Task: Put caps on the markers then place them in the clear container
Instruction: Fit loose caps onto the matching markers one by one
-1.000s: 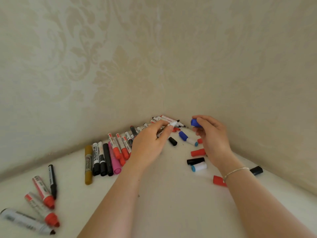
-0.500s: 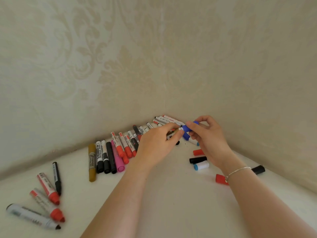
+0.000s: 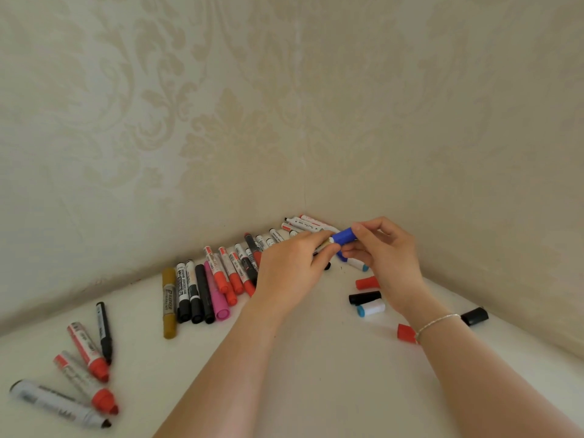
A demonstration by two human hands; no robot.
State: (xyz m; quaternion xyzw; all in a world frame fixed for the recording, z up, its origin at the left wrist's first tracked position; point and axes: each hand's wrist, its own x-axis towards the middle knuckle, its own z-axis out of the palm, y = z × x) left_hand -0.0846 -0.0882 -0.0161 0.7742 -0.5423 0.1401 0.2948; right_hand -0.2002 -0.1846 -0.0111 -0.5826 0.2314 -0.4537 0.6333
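My left hand (image 3: 292,268) grips a white marker (image 3: 325,245), mostly hidden in its fingers, just above the white table near the corner. My right hand (image 3: 384,254) pinches a blue cap (image 3: 344,236) that sits on the marker's end. A row of markers (image 3: 218,279) lies along the left wall behind my left hand. Loose caps lie under my right hand: a red cap (image 3: 366,282), a black cap (image 3: 365,297) and a white and light blue cap (image 3: 371,308). No clear container is in view.
Several markers (image 3: 85,358) lie at the table's (image 3: 316,374) left front. Another red cap (image 3: 406,333) and a black cap (image 3: 474,316) lie by my right wrist. Patterned walls meet in a corner (image 3: 303,203) just behind the hands.
My right hand has brought the blue cap leftward from apart onto the end of the marker that my left hand holds. Both hands rose slightly.
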